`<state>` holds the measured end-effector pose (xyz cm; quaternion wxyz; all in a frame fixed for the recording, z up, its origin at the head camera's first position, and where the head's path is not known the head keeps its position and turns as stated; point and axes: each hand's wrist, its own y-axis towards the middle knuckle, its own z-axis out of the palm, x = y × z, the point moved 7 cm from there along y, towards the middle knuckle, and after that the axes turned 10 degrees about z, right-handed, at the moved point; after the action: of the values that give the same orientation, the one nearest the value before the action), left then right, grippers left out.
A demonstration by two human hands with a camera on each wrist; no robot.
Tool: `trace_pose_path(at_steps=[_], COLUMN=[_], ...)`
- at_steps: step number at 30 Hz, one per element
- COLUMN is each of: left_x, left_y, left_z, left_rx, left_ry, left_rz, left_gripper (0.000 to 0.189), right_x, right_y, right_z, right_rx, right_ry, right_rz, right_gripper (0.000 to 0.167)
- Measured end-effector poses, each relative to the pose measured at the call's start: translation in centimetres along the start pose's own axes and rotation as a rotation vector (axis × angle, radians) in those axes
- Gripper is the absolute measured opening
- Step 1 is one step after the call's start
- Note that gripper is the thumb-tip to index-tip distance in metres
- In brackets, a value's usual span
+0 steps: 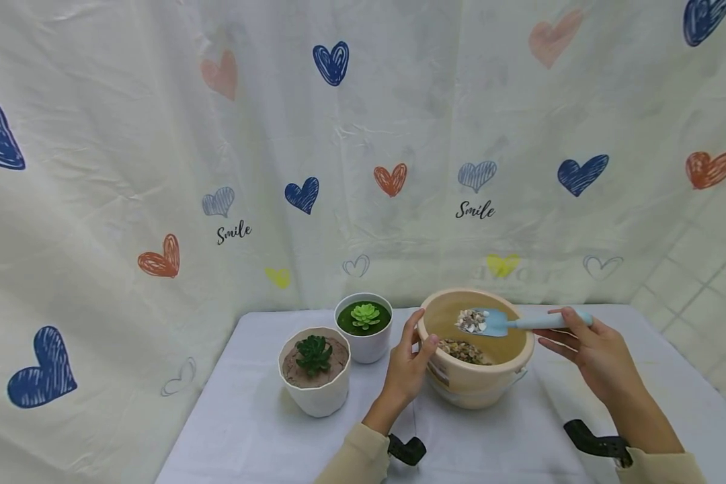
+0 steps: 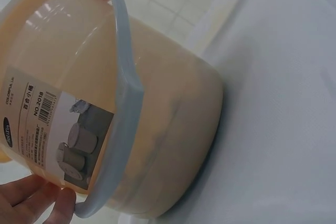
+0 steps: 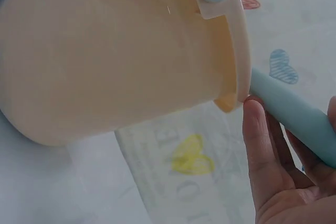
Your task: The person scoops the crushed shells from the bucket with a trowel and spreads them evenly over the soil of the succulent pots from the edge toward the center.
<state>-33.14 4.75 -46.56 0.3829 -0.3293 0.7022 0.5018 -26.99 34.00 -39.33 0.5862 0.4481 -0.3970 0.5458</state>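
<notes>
My left hand (image 1: 407, 366) grips the left rim of a cream plastic bucket (image 1: 468, 390). In the left wrist view its fingertips lie by the bucket's label (image 2: 58, 129) and pale blue handle (image 2: 126, 98). Brown gravel (image 1: 462, 351) lies at the bottom. My right hand (image 1: 595, 353) holds a light blue garden trowel (image 1: 544, 323) by its handle, roughly level over the opening. A heap of small pale stones or shell bits (image 1: 472, 320) sits on the blade. In the right wrist view only the trowel handle (image 3: 294, 114) shows, beyond the bucket's rim.
Left of the bucket stand two white pots: one with a dark green succulent (image 1: 313, 354) in brown soil, one behind it with a light green succulent (image 1: 365, 314). A white cloth (image 1: 236, 417) covers the table. Behind hangs a heart-printed curtain (image 1: 399, 121).
</notes>
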Motion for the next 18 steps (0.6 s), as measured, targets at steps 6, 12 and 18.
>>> trace_pose_path(at_steps=[6, 12, 18], left_x=[0.0, -0.8, -2.4], left_y=[-0.1, 0.0, 0.2], left_z=[0.1, -0.4, -1.8], left_rx=[0.011, 0.039, 0.025], left_ry=[0.009, 0.031, 0.092], left_rz=[-0.005, 0.006, 0.044], left_gripper=[0.056, 0.056, 0.057], right_x=[0.5, 0.9, 1.0], right_y=[0.0, 0.4, 1.1], right_z=[0.5, 1.4, 2.0], right_rx=[-0.004, -0.049, -0.119], right_ry=[0.072, 0.072, 0.083], right_rz=[-0.002, 0.003, 0.017], right_gripper=[0.024, 0.022, 0.019])
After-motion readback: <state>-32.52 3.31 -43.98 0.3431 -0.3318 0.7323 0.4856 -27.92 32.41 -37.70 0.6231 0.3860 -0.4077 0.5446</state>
